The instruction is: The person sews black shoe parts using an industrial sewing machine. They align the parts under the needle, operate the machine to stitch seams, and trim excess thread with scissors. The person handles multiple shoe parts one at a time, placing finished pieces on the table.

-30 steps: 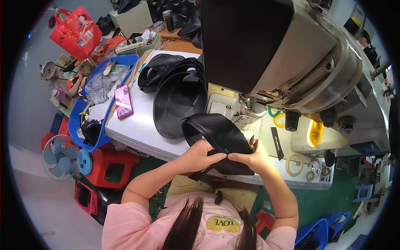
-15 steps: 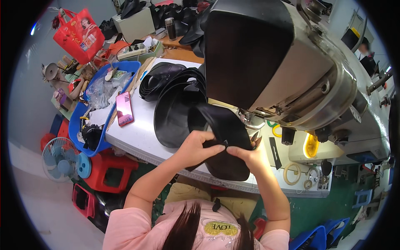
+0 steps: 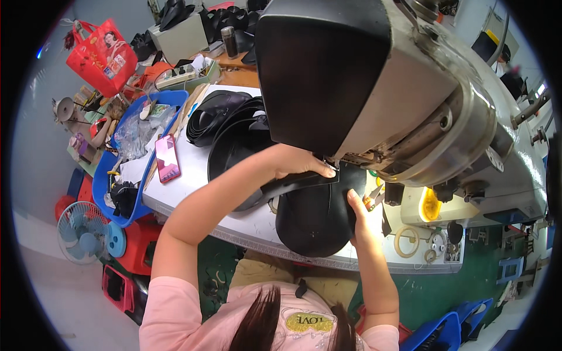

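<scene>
Bright, even light fills the scene, with soft shadows only under the large grey metal sewing machine head [image 3: 410,99]. A small yellow lamp [image 3: 430,205] glows on the right. Fisheye bending curves the white worktable edge [image 3: 234,225] (strongest toward the black rim), and far corners look slightly soft.

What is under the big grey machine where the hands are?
A black curved piece lies under the sewing machine, left hand on its top edge, right hand beside it. The needle spot is hidden by the machine.
</scene>
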